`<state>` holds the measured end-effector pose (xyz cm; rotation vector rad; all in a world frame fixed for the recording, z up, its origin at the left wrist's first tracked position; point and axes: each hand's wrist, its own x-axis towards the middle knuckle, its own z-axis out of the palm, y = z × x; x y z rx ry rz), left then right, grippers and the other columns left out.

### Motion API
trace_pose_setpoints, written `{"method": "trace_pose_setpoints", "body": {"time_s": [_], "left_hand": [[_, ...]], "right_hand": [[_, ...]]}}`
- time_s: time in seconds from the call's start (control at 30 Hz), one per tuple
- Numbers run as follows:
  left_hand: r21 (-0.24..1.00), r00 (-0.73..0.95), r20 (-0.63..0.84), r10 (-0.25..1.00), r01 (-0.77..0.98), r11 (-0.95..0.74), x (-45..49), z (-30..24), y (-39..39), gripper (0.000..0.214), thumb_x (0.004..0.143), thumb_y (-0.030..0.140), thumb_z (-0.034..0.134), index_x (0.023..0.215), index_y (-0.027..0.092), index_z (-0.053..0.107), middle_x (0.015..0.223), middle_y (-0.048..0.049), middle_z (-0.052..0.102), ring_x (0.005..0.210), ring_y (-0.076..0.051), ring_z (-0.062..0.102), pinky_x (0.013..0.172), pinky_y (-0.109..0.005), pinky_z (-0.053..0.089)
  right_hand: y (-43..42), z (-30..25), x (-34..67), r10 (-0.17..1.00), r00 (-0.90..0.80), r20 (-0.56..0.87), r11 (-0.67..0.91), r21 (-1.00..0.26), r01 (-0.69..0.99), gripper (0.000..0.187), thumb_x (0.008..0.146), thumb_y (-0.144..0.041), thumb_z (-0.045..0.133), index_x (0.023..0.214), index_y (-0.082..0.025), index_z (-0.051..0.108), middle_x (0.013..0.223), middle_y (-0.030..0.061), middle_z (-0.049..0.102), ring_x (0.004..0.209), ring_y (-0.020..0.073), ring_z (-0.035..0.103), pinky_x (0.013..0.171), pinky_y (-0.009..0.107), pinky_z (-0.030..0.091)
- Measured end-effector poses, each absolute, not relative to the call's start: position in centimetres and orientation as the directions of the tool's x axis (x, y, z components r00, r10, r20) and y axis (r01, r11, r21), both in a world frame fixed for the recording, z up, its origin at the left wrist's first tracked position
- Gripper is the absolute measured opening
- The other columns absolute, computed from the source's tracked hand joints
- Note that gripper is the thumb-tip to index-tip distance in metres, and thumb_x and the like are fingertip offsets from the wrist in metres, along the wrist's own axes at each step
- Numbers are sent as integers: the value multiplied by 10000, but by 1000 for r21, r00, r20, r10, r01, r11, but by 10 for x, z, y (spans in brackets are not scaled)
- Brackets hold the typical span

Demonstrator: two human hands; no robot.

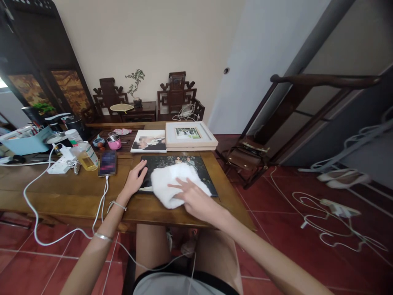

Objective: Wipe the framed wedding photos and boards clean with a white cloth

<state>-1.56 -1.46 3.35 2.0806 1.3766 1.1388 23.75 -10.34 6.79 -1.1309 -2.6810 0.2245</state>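
A dark photo panel [202, 170] lies flat on the wooden table [76, 192] in front of me. A white fluffy cloth [172, 180] rests on top of it. My right hand [192, 198] lies flat on the cloth's near edge, fingers stretched out and pressing down. My left hand [135, 178] rests open on the panel's left edge, fingers spread. Behind the panel sit another photo print [149, 141] and a white framed photo [190, 136].
A phone [107, 162] on a white charging cable, a power strip [59, 165], a bottle of yellow liquid [86, 155] and a pink cup [114, 142] crowd the table's left. Carved wooden chairs [178, 96] stand behind. Cables and a power strip [336, 208] trail over the red tile floor at right.
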Motion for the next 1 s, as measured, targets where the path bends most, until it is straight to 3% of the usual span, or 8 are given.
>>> {"method": "trace_pose_setpoints", "body": {"time_s": [0.13, 0.2, 0.3, 0.37, 0.57, 0.73, 0.87, 1.0], "left_hand": [[596, 300, 405, 864, 629, -498, -16, 27, -12, 454, 857, 379, 498, 1237, 143, 578, 1338, -111, 538, 1311, -235, 420, 1121, -427, 304], [578, 312, 406, 859, 640, -506, -17, 25, -11, 445, 853, 365, 501, 1224, 135, 587, 1327, -120, 546, 1309, -242, 424, 1116, -440, 313], [565, 316, 407, 857, 650, -508, -18, 24, -9, 442, 854, 352, 496, 1226, 133, 584, 1331, -121, 543, 1312, -244, 418, 1117, -442, 313], [560, 316, 406, 858, 656, -506, -18, 24, -8, 434, 851, 343, 499, 1215, 126, 592, 1323, -125, 550, 1302, -247, 432, 1117, -436, 314], [550, 312, 419, 853, 660, -511, -17, 27, -9, 384, 844, 318, 512, 1176, 156, 620, 1289, -104, 584, 1210, -246, 530, 1077, -426, 371], [560, 315, 404, 859, 657, -504, -16, 29, -11, 427, 849, 342, 510, 1218, 143, 595, 1320, -110, 555, 1292, -245, 445, 1111, -431, 326], [567, 310, 409, 858, 651, -505, -17, 29, -11, 415, 850, 344, 510, 1209, 158, 602, 1302, -103, 571, 1287, -232, 454, 1101, -437, 342], [558, 309, 417, 854, 655, -510, -17, 32, -11, 414, 844, 357, 519, 1180, 138, 623, 1295, -118, 574, 1272, -246, 470, 1094, -433, 352]], "right_hand": [[-77, 66, 268, 821, -534, 199, 570, -236, 787, 666, 600, 55, 377, 1136, -214, 666, 1281, 71, 587, 1305, 275, 393, 1061, 515, 292], [-53, 69, 264, 843, -488, 224, 536, -287, 794, 662, 611, 42, 380, 1160, -205, 656, 1192, 67, 647, 1228, 255, 489, 1030, 434, 359], [-15, 78, 231, 826, -497, 265, 563, -356, 745, 641, 645, 27, 389, 1185, -206, 643, 1179, 39, 659, 1114, 201, 581, 973, 298, 412], [5, 85, 199, 796, -539, 277, 605, -356, 712, 620, 669, 16, 402, 1200, -208, 631, 1220, 24, 636, 1138, 181, 565, 976, 262, 398], [22, 88, 149, 794, -551, 257, 608, -331, 722, 566, 725, -19, 423, 1199, -250, 628, 1214, 9, 640, 1132, 191, 566, 963, 282, 404], [8, 70, 223, 825, -501, 260, 563, -305, 768, 600, 673, 13, 413, 1176, -216, 646, 1186, 14, 656, 1100, 179, 585, 966, 260, 400], [5, 57, 291, 893, -368, 261, 430, -243, 870, 576, 668, 4, 409, 1137, -200, 672, 1137, 38, 680, 1049, 214, 615, 933, 298, 429], [5, 50, 311, 902, -338, 267, 401, -233, 886, 579, 660, 3, 406, 1130, -202, 676, 1120, 37, 686, 1045, 228, 616, 920, 319, 439]]}}
